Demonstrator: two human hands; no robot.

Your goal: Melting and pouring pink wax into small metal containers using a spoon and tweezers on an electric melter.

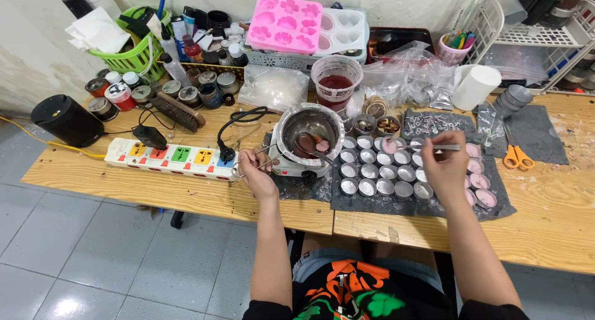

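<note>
Left hand: your left hand (256,171) is curled around the wire handle (263,160) of the steel melting pot (309,131), fingers pressed together on it.
Melting pot: it sits on a small white hot plate (296,167) near the front edge of the wooden table (155,193); a spoon (310,147) and pinkish lumps lie inside.
Right hand: your right hand (444,165) pinches a thin metal tool (439,147) between thumb and fingertips, held level and pointing left.
Tool tip: it reaches a small tin filled with pink wax (388,145) in the back row.
Tins: rows of small round metal tins (378,171) stand on a dark grey mat (496,209), most empty; several pink-filled ones (478,182) sit at the mat's right, just beside your right hand.
Left of the pot: a white power strip (171,158) with coloured sockets, a black plug (227,153) in it.
Behind: a pink flower mould (284,23), a plastic cup of dark red liquid (335,82), a green basket (133,58).
Right: orange-handled scissors (517,156) lie well apart from the tins.
</note>
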